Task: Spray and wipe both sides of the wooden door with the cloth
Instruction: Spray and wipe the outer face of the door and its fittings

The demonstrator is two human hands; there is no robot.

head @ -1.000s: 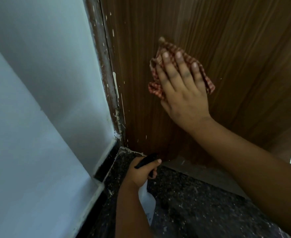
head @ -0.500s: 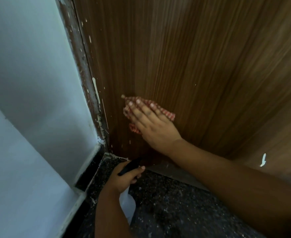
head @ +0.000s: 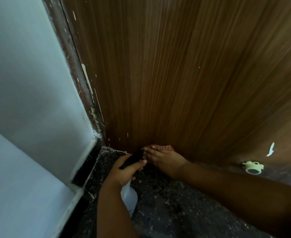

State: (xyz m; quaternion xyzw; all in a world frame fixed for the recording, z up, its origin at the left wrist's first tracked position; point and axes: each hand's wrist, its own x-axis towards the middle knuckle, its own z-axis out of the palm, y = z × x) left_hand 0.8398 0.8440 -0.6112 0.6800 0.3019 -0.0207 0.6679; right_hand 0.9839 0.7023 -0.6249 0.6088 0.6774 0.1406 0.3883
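Checked cloth (head: 167, 147) pressed flat by right hand (head: 163, 160), fingers straight, against wooden door (head: 175, 74) bottom edge. Near left: left hand (head: 126, 170) grasping spray bottle (head: 128, 196).

Pale wall (head: 29, 100) on the left with a black skirting strip (head: 88, 160) at its foot, dark speckled floor (head: 167, 203) below, small pale round stopper (head: 252, 167) on floor at right, paint-flecked frame (head: 76, 66).

I see a dark speckled floor (head: 167, 194) flecked with white paint. On it, against the foot of the door (head: 175, 74), lies a pale roll of tape (head: 252, 167), well right of my hands.
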